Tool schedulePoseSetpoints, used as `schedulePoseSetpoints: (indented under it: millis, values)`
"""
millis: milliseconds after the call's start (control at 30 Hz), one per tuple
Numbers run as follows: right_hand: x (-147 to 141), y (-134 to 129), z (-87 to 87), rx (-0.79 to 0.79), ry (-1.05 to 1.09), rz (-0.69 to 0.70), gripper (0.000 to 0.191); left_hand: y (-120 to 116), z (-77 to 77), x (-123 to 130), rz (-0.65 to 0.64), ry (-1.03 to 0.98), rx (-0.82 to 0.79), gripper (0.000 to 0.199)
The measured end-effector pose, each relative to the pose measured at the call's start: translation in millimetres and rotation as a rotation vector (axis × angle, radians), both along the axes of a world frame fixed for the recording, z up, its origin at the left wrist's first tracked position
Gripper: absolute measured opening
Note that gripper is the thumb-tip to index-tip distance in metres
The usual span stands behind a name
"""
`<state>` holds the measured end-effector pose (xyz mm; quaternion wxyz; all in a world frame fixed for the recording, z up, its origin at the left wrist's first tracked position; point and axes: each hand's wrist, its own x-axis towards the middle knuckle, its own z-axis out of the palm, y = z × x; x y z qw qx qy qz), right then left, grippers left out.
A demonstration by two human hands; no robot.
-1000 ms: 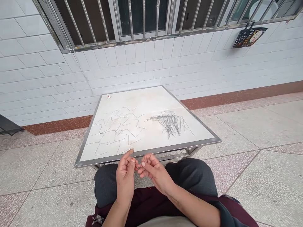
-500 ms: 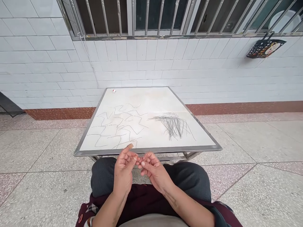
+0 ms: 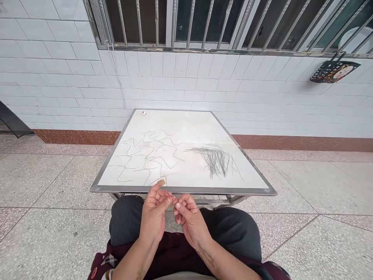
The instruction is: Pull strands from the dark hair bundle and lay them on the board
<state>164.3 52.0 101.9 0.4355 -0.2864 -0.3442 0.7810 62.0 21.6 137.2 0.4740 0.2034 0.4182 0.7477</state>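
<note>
Both hands meet over my lap, just in front of the table's near edge. My left hand (image 3: 155,212) pinches with thumb and fingertips; one finger with a tan wrapping at its tip points up. My right hand (image 3: 189,217) is closed in a pinch right beside it, fingertips nearly touching. A thin wire seems to run at the fingers, but is too fine to make out clearly. On the white table (image 3: 175,120), bent thin wires (image 3: 148,157) lie spread out at the left. A dense pile of dark thin wires (image 3: 217,161) lies at the right.
A small red and white object (image 3: 144,113) sits at the table's far left corner. Behind the table stands a tiled wall (image 3: 189,83) with a barred window (image 3: 204,23). A patterned bag (image 3: 335,72) hangs at the upper right. My knees are under the near edge.
The view has shifted slightly. My hands stay together at the fingertips, with my right hand a little lower and slightly farther from my left.
</note>
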Motion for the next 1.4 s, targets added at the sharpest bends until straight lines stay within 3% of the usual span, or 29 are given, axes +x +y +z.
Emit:
schedulePoseSetpoints:
  millis: [167, 567, 1000, 1400]
  values:
    - [-4.5, -4.7, -2.7, 0.003, 0.012, -0.055, 0.022, 3.1, -4.7, 0.4, 0.049, 0.015, -0.027, 0.048]
    - [-2.9, -4.8, -5.2, 0.068, -0.001, -0.017, 0.019, 3.3, -6.5, -5.1, 0.08, 0.177, -0.055, 0.042]
    - [1.2, 7.0, -11.8, 0.192, -0.039, -0.043, 0.016, -1.0, 0.2, -14.3, -0.112, 0.58, -0.154, 0.048]
    - [6.0, 22.0, -9.8, 0.225, -0.031, 0.063, 0.021, 0.6, 3.4, -11.6, -0.126, 0.765, -0.244, 0.054]
